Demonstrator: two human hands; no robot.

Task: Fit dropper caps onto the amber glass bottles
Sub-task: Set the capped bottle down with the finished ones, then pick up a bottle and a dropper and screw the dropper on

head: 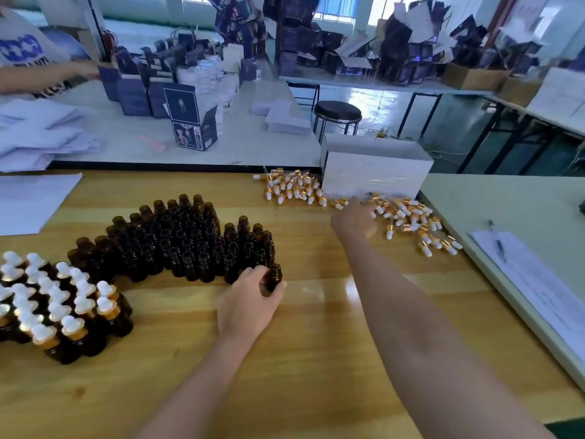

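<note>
Head view.

Bottle [274,278]: small, dark amber glass, upright, neck open, no cap. It sits at 1 o'clock of the left hand [251,301], whose thumb and fingers curl round its body. It touches the 5 o'clock edge of the uncapped bottles [190,239] massed on the counter [316,359].

Capped bottles [57,307]: white bulbs, gold collars, grouped at 9 o'clock of the left hand, well apart.

Dropper caps [411,223]: loose scatter, white bulbs, gold collars, lying from 10 to 3 o'clock of the right hand [354,221]. Right hand is at the scatter's edge, fingers toward 12 o'clock, blurred; cannot tell whether it pinches a cap.

White box [376,169] just behind the caps.
</note>
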